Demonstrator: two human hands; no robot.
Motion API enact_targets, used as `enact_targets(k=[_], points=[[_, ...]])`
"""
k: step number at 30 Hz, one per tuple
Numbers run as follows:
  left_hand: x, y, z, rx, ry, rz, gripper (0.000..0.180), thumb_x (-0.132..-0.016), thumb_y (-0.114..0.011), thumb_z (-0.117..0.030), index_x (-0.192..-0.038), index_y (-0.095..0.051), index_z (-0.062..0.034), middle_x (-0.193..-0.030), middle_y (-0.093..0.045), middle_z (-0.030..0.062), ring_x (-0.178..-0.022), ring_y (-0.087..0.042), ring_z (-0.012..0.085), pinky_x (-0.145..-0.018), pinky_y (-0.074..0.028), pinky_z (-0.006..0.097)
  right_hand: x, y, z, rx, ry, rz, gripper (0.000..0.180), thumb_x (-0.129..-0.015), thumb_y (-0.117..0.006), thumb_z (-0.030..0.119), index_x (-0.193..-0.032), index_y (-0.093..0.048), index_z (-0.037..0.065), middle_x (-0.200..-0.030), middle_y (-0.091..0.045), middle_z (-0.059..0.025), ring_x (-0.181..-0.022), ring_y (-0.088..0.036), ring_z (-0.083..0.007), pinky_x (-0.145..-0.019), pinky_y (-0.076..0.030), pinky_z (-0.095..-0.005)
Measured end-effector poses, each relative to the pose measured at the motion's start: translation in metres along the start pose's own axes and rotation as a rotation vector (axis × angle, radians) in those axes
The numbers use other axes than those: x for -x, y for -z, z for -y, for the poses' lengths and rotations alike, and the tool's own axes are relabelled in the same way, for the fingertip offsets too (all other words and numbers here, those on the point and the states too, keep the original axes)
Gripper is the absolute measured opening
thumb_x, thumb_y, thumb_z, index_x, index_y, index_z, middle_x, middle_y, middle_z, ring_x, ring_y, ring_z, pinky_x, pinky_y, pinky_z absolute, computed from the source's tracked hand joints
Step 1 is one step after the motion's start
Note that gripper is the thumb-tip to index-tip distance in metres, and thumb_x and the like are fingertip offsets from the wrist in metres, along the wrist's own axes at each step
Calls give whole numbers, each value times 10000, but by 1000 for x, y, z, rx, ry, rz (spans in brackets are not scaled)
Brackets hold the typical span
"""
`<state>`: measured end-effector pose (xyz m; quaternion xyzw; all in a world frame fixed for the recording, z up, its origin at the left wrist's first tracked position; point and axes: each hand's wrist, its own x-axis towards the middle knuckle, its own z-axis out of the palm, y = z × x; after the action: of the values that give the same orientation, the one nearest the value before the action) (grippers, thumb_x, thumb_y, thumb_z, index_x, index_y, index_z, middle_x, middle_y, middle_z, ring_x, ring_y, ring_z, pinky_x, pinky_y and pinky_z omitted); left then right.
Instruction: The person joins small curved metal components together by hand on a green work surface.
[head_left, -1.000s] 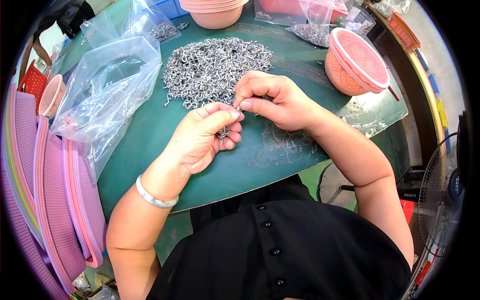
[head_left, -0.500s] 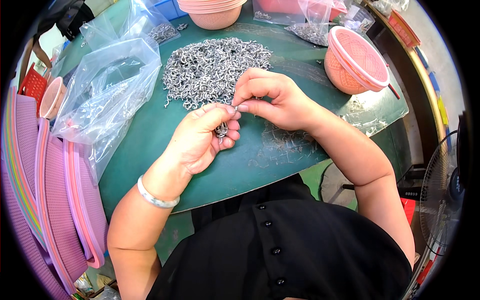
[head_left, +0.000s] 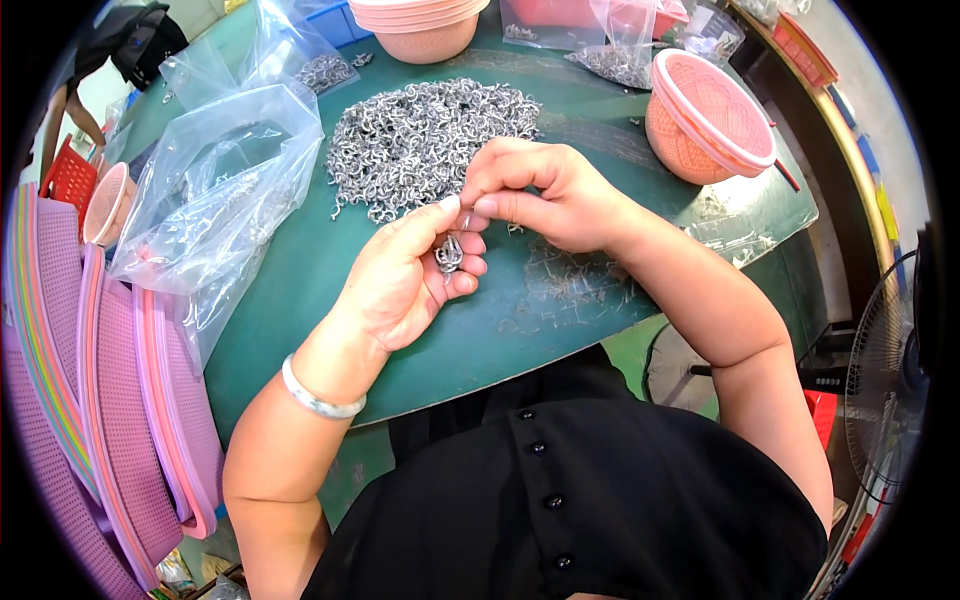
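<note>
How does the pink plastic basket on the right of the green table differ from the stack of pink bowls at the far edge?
The pink plastic basket is a single piece lying tilted on its side, and its wall is a perforated mesh. The stack of pink bowls is several pieces nested together, standing level, with smooth closed walls. Both are pink plastic, round, and rest on the green table.

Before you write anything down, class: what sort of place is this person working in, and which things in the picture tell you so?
Probably a small workshop bench for hand assembly or sorting. A big heap of small metal hooks lies on the green table, clear plastic bags hold more, and pink plastic baskets stand around.
</note>
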<state>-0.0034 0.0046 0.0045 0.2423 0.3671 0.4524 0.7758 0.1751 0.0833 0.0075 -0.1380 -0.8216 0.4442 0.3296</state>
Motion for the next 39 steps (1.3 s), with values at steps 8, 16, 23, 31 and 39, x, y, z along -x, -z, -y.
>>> enact_targets(k=[8, 16, 23, 31, 39], points=[[-4, 13, -2, 51, -115, -65, 216, -902, -480, -216, -818, -552, -30, -771, -562, 64, -674, -547, 154, -577, -463, 263, 5, 5, -6, 604, 179, 89, 105, -681, -657, 59, -774, -612, 42, -787, -500, -71, -778, -498, -256, -705, -418, -345], [-4, 10, -2, -14, -131, -159, 184, -890, -503, -203, -827, -557, -39, -782, -561, 58, -659, -541, 145, -571, -462, 254, 5, 8, -5, 534, 83, 134, 70, -666, -640, 84, -705, -587, 62, -798, -524, -70, -823, -504, -269, -745, -418, -358], [-2, 7, -3, -119, -107, -162, 105, -864, -546, -154, -851, -570, -53, -749, -558, 27, -645, -532, 120, -540, -446, 236, 7, 9, -2, 589, 132, 184, 86, -669, -652, 97, -712, -587, 61, -788, -523, -69, -821, -506, -264, -746, -419, -360], [-1, 1, -2, -236, -76, -185, 77, -848, -579, -123, -867, -577, -49, -720, -558, 25, -583, -514, 91, -483, -415, 203, 5, 4, -7, 642, 182, 218, 107, -690, -626, 46, -784, -576, 32, -792, -495, -68, -794, -487, -259, -717, -405, -351], [-1, 1, -2, -271, -79, -174, 80, -847, -580, -120, -874, -578, -44, -707, -559, 24, -566, -510, 81, -468, -401, 191, 7, 12, -4, 614, 191, 200, 79, -686, -632, 51, -745, -583, 30, -793, -501, -63, -786, -486, -249, -719, -409, -343]])
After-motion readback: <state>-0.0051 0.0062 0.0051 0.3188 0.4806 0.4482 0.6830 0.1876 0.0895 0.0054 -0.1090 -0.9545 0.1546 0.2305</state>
